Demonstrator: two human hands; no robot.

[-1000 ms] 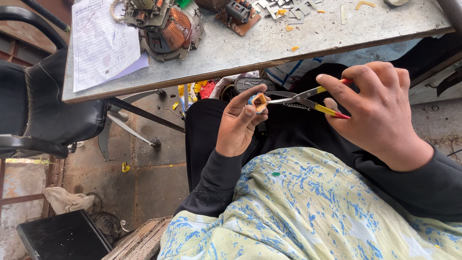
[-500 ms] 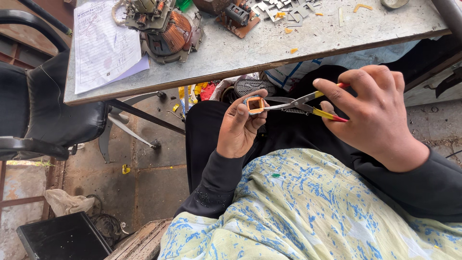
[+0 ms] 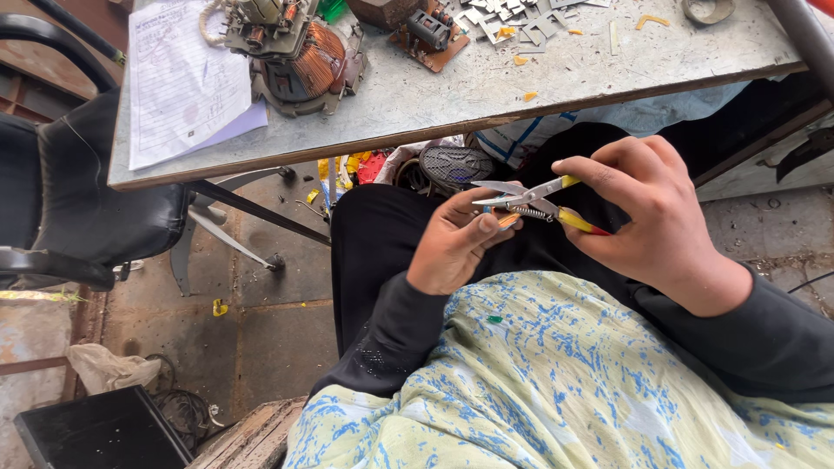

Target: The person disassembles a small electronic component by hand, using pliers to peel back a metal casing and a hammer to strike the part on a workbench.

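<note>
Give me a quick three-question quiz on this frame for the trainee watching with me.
1. True or false: the right hand holds the yellow-handled snips.
2. Multiple choice: where does the copper-wound coil sit? A) on the table, beside the lined paper sheet; B) on the black chair; C) on the person's lap.
3. Short answer: what does the left hand pinch at the snips' blades?

Key:
1. True.
2. A.
3. A small orange part, mostly hidden by the fingertips, so its shape cannot be told.
</note>
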